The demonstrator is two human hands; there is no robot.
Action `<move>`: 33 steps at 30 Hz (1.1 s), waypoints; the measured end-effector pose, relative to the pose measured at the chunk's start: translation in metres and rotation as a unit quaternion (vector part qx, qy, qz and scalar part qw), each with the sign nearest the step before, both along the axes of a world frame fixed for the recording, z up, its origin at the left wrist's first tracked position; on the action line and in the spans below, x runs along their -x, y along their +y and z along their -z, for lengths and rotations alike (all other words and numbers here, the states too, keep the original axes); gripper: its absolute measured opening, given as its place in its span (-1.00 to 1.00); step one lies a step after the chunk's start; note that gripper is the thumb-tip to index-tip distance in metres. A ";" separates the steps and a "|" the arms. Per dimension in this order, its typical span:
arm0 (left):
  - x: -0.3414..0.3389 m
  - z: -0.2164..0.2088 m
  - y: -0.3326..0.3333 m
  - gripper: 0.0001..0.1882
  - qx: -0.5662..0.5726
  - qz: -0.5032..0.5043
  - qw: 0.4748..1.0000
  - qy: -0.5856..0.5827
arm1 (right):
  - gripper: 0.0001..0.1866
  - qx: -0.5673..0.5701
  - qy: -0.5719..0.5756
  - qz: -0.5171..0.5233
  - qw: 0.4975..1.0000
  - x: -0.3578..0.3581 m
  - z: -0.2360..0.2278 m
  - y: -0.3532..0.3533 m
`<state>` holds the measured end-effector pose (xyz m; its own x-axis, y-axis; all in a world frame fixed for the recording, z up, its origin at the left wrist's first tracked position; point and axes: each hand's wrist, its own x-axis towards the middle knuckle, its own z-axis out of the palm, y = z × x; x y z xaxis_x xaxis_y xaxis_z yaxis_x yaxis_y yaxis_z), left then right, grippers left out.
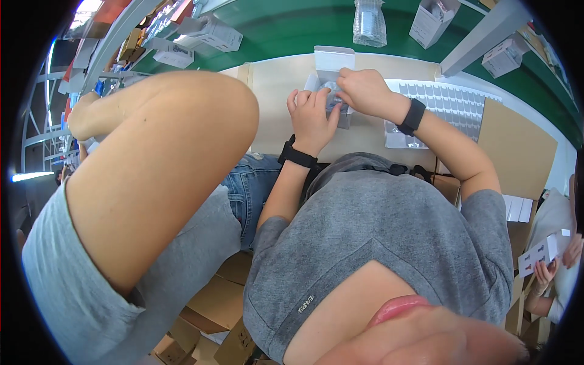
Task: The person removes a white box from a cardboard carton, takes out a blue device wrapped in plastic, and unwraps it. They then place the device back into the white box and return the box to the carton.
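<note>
A small white carton (pixel 334 59) stands on the table in front of me with its lid flap raised. Inside its mouth sits a clear plastic-wrapped item (pixel 332 97); what is within the wrap is too small to make out. At the carton's near left side is my left hand (pixel 310 115), fingers bent over the edge and thumb against the front. My right hand (pixel 368 91) comes in from the right, its fingers curled and pressed on the clear wrap at the opening. The fingers partly hide the carton's walls. Both wrists wear black bands.
Right of the carton lies a pale compartment tray (pixel 395 141), with a cardboard sheet (pixel 517 140) beyond. On the green shelf stand a bubble-wrapped packet (pixel 369 24) and white cartons (pixel 433 23). A co-worker's bare arm (pixel 164 140) is close on my left; another person holds a carton (pixel 541 252) at right.
</note>
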<state>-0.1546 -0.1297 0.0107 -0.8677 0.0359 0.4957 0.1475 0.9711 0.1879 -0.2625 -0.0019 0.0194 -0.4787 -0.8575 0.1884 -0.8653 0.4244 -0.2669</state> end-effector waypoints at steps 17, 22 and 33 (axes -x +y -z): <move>0.006 -0.006 -0.001 -0.69 -0.002 0.044 0.999 -0.012 | -0.92 0.232 -0.007 -0.163 0.959 0.002 0.003 0.034; 0.013 -0.010 -0.002 -0.69 0.004 0.064 0.996 0.056 | -0.91 0.214 -0.092 -0.146 0.961 0.011 -0.008 0.036; 0.024 -0.030 -0.005 -0.65 0.043 0.020 0.998 -0.045 | -0.91 0.195 0.014 -0.028 0.980 0.000 -0.029 0.019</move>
<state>-0.1783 -0.1349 0.0408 -0.9054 0.1108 0.4098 0.1728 0.9779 0.1175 -0.2623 0.0173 0.0484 -0.4223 -0.7431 0.5191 -0.8938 0.2459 -0.3752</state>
